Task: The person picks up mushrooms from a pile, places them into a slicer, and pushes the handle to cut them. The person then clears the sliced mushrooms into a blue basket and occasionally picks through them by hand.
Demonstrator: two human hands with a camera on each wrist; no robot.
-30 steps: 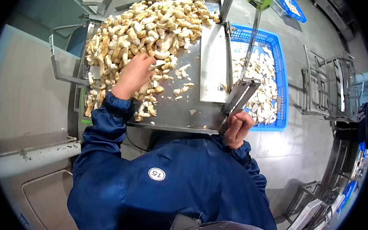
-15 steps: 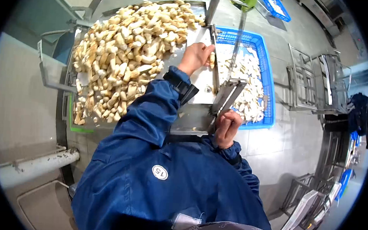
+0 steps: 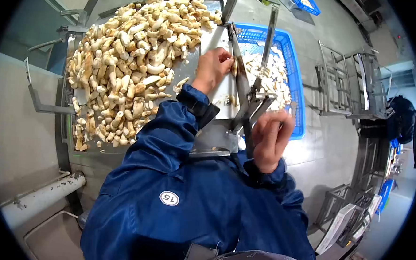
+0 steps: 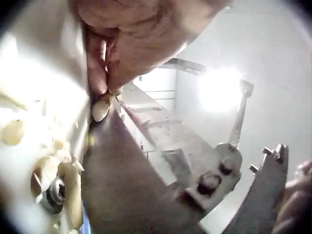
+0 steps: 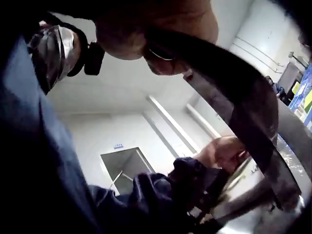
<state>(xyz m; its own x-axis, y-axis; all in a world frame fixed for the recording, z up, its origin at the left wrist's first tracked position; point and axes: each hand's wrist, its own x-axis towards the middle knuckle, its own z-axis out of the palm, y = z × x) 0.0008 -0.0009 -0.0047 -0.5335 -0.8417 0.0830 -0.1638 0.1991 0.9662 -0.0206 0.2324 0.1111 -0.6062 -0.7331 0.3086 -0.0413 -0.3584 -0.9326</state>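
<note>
My left hand (image 3: 212,68) is over the white board (image 3: 218,94) of a hinged cutter. Its fingertips pinch a mushroom piece (image 4: 101,110) right beside the cutter's blade (image 4: 129,180); most of the piece is hidden by the fingers. My right hand (image 3: 271,139) grips the handle end of the cutter's lever at the near side, with fingers curled round the dark handle (image 5: 234,83) in the right wrist view. Left of the board lies a big pile of whole mushrooms (image 3: 126,69) on the metal table (image 3: 212,142).
Right of the blade stands a blue basket (image 3: 297,106) holding many pale mushroom slices (image 3: 277,70). A bolt (image 4: 54,192) and small scraps sit on the board. Metal frames (image 3: 340,83) stand on the floor to the right. A white pipe (image 3: 44,199) runs at lower left.
My left hand has gone from the pile rightward to the board, bringing a mushroom to the blade. My right hand has risen with the lever's handle in the last half second.
</note>
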